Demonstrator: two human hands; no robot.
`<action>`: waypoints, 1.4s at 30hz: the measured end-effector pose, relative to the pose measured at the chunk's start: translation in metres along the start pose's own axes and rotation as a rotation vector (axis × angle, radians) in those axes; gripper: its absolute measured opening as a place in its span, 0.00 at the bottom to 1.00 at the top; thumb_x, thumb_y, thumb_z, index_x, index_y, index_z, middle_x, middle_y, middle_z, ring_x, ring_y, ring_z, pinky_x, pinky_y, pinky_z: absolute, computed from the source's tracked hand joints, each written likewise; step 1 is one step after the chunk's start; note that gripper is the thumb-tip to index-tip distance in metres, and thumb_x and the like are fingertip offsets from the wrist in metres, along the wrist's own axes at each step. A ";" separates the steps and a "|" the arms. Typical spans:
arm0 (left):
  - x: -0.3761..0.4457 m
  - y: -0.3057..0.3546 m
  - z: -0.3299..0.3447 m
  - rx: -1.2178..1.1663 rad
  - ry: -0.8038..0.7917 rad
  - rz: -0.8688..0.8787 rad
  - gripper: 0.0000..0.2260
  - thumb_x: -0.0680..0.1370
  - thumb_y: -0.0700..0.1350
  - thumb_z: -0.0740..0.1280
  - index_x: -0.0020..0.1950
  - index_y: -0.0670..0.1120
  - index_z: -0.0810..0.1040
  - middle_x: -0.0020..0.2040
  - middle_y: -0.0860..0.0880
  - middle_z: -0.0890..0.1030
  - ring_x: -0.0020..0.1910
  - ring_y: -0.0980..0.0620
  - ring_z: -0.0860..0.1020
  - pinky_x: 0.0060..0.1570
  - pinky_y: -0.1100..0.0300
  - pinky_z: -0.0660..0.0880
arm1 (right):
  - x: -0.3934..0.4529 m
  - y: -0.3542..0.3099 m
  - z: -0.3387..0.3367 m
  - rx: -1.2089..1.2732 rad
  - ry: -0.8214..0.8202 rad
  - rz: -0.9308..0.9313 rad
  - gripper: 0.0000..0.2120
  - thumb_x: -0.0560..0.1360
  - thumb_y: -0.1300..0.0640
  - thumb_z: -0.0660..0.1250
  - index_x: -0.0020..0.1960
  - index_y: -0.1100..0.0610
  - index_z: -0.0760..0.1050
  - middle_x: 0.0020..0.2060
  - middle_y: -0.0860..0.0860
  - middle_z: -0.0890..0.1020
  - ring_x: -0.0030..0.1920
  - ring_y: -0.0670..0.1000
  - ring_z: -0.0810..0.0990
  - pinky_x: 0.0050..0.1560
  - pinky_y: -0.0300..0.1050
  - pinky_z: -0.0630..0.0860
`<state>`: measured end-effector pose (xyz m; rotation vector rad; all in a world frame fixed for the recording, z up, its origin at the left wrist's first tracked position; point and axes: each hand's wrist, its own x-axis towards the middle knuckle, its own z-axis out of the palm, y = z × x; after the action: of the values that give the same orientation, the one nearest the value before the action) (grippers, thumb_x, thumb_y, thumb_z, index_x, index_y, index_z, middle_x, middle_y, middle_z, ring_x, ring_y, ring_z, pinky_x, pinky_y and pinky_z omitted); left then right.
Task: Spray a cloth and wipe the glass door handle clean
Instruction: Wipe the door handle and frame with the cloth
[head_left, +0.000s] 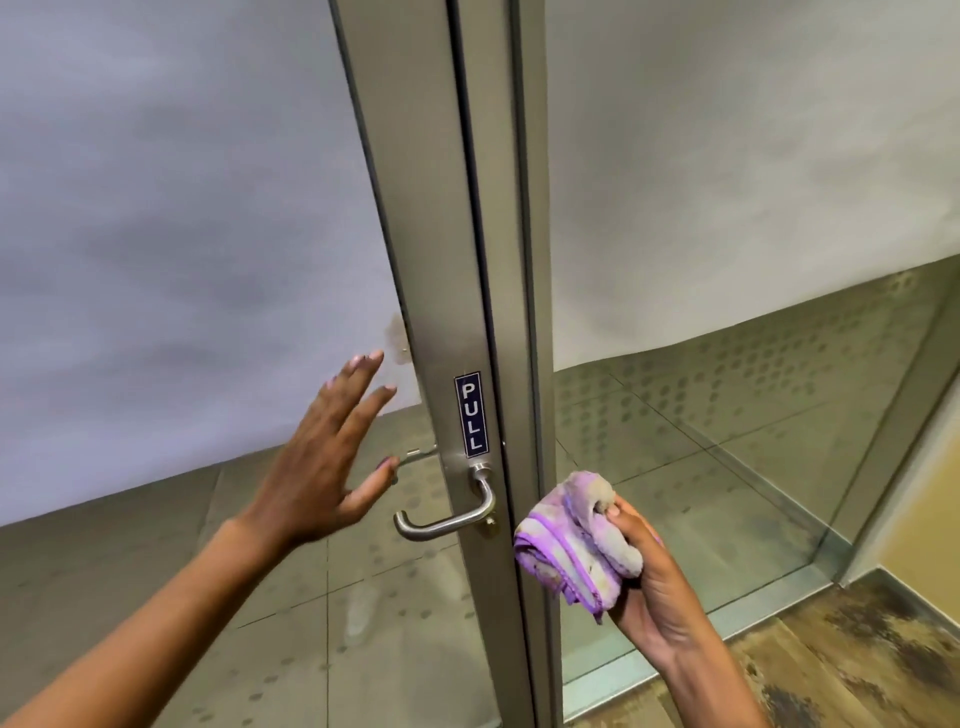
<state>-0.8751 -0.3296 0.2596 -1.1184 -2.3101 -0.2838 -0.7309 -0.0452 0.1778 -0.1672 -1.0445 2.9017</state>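
The person's two bare forearms reached in from the bottom of the view, nearest the camera. The right hand (652, 577) was curled around a bunched purple cloth (576, 540), the fingers wrapped behind it and the thumb pressing into its top fold — the cloth was grey with dirt in patches and stuck out to the left of the fist. It hung just beside the door frame (447, 312), right of the lever and not touching it.

The left hand (322, 467) was open and flat, fingers spread and pointing up and to the right, holding nothing. It was raised in front of the glass panel (182, 234) to the left of the frame; whether the palm rested on the glass could not be told. Its thumb tip sat close to a second lever seen through the glass on the far side.

The door handle (447, 514) — a brushed metal lever — was mounted low on the frame, its grip running left and ending in a curled-back tip, between the two hands. Directly above its base was a dark blue sticker (471, 414) reading PULL in white vertical letters. A brownish smudge marked the glass near the frame edge above the left fingertips.
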 end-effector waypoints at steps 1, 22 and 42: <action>-0.006 0.015 0.004 -0.067 0.002 -0.048 0.32 0.80 0.55 0.62 0.80 0.43 0.59 0.84 0.44 0.53 0.83 0.46 0.51 0.81 0.44 0.53 | -0.005 0.001 -0.002 0.001 0.002 -0.004 0.35 0.54 0.49 0.83 0.57 0.58 0.78 0.46 0.56 0.83 0.44 0.52 0.84 0.45 0.46 0.83; -0.054 0.212 -0.018 -0.820 0.029 -0.011 0.33 0.79 0.58 0.60 0.81 0.49 0.57 0.83 0.55 0.56 0.82 0.59 0.49 0.77 0.70 0.47 | -0.210 -0.012 0.047 -0.223 0.115 -0.579 0.33 0.63 0.44 0.77 0.64 0.55 0.75 0.55 0.53 0.80 0.46 0.52 0.84 0.39 0.42 0.79; -0.125 0.550 -0.058 -1.363 -0.287 0.635 0.32 0.79 0.58 0.60 0.81 0.53 0.57 0.81 0.57 0.57 0.81 0.63 0.50 0.75 0.76 0.48 | -0.601 -0.005 0.022 -0.169 1.004 -1.232 0.20 0.73 0.59 0.66 0.63 0.65 0.72 0.55 0.57 0.81 0.56 0.53 0.81 0.45 0.44 0.81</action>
<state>-0.3644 -0.0886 0.2102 -2.5262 -1.6266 -1.6351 -0.1372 -0.1074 0.2480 -0.6177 -0.7276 1.3225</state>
